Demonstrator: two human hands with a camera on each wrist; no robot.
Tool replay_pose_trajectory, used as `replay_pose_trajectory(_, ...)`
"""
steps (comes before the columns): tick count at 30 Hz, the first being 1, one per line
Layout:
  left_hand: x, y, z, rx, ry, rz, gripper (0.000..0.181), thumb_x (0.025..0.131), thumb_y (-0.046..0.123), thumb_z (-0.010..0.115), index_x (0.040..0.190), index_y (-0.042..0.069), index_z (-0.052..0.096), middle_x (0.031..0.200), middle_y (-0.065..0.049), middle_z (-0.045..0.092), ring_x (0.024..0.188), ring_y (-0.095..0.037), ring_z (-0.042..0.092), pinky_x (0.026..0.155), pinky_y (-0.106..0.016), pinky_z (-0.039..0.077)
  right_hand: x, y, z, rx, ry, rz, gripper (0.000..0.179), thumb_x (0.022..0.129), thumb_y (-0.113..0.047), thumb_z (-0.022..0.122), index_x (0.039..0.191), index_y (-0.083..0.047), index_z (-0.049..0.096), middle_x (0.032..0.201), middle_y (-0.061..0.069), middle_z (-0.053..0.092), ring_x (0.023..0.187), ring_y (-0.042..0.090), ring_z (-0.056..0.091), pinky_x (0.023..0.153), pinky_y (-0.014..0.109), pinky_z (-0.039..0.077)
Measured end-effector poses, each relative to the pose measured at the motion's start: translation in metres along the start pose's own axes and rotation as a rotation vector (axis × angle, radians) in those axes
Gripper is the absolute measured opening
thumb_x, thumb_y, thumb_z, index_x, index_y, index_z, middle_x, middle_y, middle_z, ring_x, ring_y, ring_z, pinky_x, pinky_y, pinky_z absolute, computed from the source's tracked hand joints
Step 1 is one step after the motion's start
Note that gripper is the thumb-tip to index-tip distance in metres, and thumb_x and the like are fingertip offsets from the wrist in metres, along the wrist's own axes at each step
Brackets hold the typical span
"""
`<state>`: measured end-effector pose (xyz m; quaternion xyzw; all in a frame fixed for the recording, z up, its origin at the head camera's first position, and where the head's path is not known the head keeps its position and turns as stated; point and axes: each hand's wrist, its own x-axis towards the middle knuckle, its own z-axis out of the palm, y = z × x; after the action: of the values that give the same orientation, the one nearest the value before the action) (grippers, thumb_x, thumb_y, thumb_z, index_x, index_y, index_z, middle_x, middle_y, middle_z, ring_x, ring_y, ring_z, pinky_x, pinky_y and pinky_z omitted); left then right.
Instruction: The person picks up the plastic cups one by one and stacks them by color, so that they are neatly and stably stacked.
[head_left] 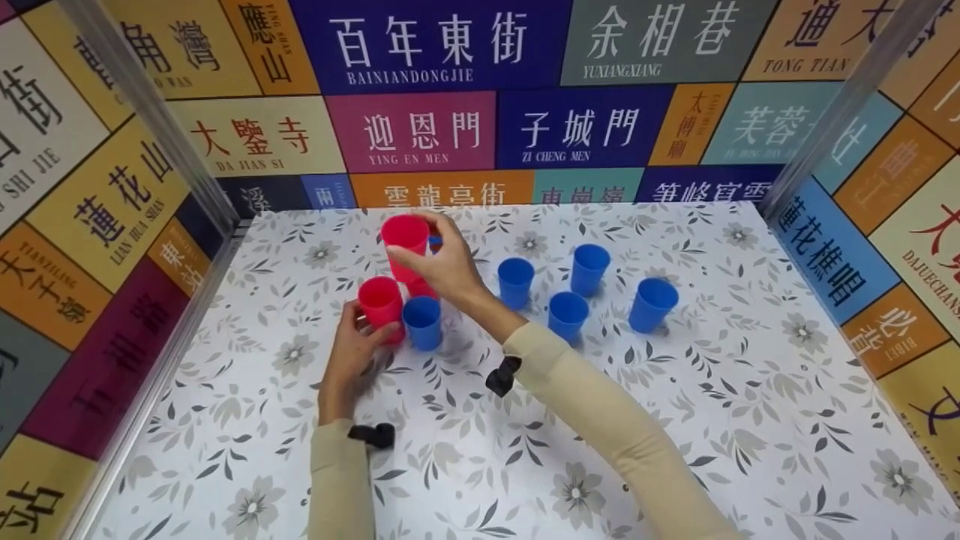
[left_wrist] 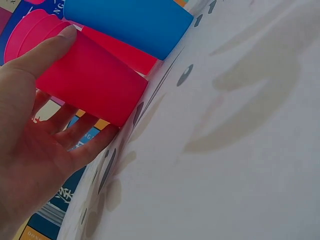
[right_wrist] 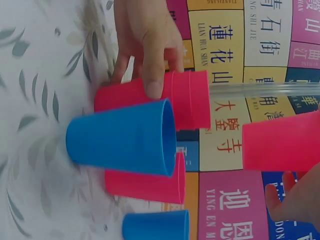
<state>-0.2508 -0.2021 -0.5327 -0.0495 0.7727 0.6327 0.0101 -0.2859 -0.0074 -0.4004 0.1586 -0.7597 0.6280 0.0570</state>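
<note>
Beige sleeves (head_left: 600,420) are closest to the lens, both cut off by the bottom edge, each with a small black gadget (head_left: 504,375) at the wrist that's too dark to make out. Right hand (head_left: 448,262) has a red cup (head_left: 403,236) pinched up in the air, thumb on the near side; the right wrist view chops off most of that hand and part of the cup. Left hand (head_left: 352,349) is wrapped around a red stack (head_left: 380,300) on the counter (head_left: 450,480), several nested rims showing from the wrist cam, tho I can't swear to the count.

Just right of that stack is an upright blue cup (head_left: 421,326), and behind it a second red cup (head_left: 420,288), mostly hidden. Some blue bit (head_left: 434,243) peeks out between the raised cup and the fingers, can't tell what it belongs to.

Further right, well apart from the stack, four blue cups (head_left: 568,315) stand upright in a loose group. Past the counter it's all street-sign panels (head_left: 420,131), some cropped by the frame.
</note>
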Motion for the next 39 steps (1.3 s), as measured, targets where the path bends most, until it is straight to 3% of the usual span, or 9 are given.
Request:
replay_pose_trajectory(6,-0.002,0.001,0.001,-0.052,-0.007,-0.027,0.075,0.086,0.029,0.080,0.145,0.015,0.036,0.149,-0.011,0.044,0.139,-0.031,0.046,0.117,-0.047,0.041,0.000,0.004,0.007,0.060,-0.055,0.047,0.067,0.087,-0.036,0.077,0.144,-0.015,0.049,0.134,0.006,0.058,0.121,0.018,0.054,0.094,0.028,0.056)
replay_pose_trajectory(15,0.000,0.000,0.002,-0.062,-0.004,0.046,0.071,0.088,0.022,0.078,0.143,0.009,0.035,0.145,-0.015,0.045,0.134,-0.033,0.051,0.114,-0.047,0.044,0.003,0.010,0.024,0.106,-0.058,0.005,0.060,0.087,-0.026,0.078,0.139,-0.009,0.054,0.131,0.011,0.061,0.118,0.019,0.057,0.092,0.026,0.054)
replay_pose_trajectory(22,0.001,0.001,0.003,-0.090,-0.016,0.054,0.067,0.089,0.015,0.076,0.141,0.007,0.035,0.143,-0.016,0.047,0.134,-0.034,0.052,0.113,-0.048,0.044,0.001,0.013,0.033,0.083,-0.091,0.016,0.063,0.086,-0.027,0.079,0.141,-0.010,0.054,0.135,0.009,0.057,0.119,0.018,0.056,0.090,0.024,0.052)
replay_pose_trajectory(26,0.001,0.003,0.004,-0.054,-0.019,0.057,0.066,0.090,0.017,0.076,0.141,0.007,0.035,0.143,-0.016,0.045,0.135,-0.034,0.051,0.114,-0.048,0.044,0.001,0.016,0.037,0.043,-0.105,0.032,0.067,0.085,-0.030,0.080,0.142,-0.009,0.053,0.134,0.008,0.058,0.119,0.018,0.056,0.090,0.024,0.050)
replay_pose_trajectory(35,0.002,0.000,0.002,-0.070,-0.016,0.061,0.067,0.089,0.019,0.077,0.141,0.007,0.036,0.143,-0.017,0.045,0.134,-0.035,0.051,0.113,-0.049,0.045,0.000,0.022,0.035,0.008,-0.136,0.065,0.067,0.084,-0.032,0.081,0.141,-0.011,0.054,0.141,0.011,0.055,0.129,0.023,0.052,0.109,0.041,0.047)
replay_pose_trajectory(39,0.000,0.000,0.001,-0.054,-0.014,0.039,0.070,0.088,0.023,0.078,0.143,0.009,0.036,0.146,-0.015,0.044,0.136,-0.035,0.048,0.115,-0.049,0.042,0.004,0.023,0.028,0.005,-0.117,0.048,0.064,0.084,-0.029,0.081,0.139,-0.009,0.055,0.142,0.013,0.054,0.131,0.023,0.051,0.108,0.035,0.048)
